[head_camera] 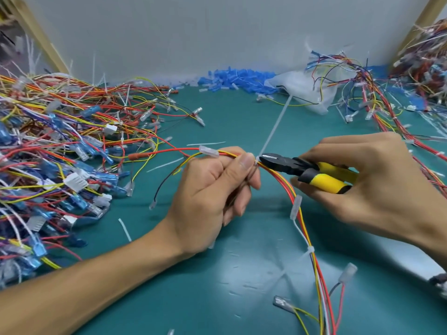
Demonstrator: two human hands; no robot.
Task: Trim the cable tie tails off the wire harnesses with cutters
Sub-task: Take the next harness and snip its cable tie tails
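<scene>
head view: the wire harness (316,269) was held up just above the middle of the green table (242,274). the left hand (212,189) was clenched round the bundle, with the thumb pressed beside the tie head. the right hand (377,180) was wrapped round the yellow handles of the cutters (302,168). the cutter jaws were set at the base of the cable tie tail (274,128), which stuck up toward the far edge and was not yet severed. step judged: cutting of this tail, with the squeeze pending. for the next move the blades would need to be kept flush to the tie head and clear of the red and yellow wires touching them. a second tie (310,249) was seen lower on the same harness toward the near edge, its tail apparently uncut, though blurred. a big harness pile (60,141) was spread along the left edge, and another pile (362,76) lay at the far right corner. blue sleeves (237,78) and a clear bag (302,90) were seen at the far edge. a loose cut tail (124,229) lay near the left forearm. a grey wall (217,32) stood behind, with a wooden strut (41,37) at the far left corner.
</scene>
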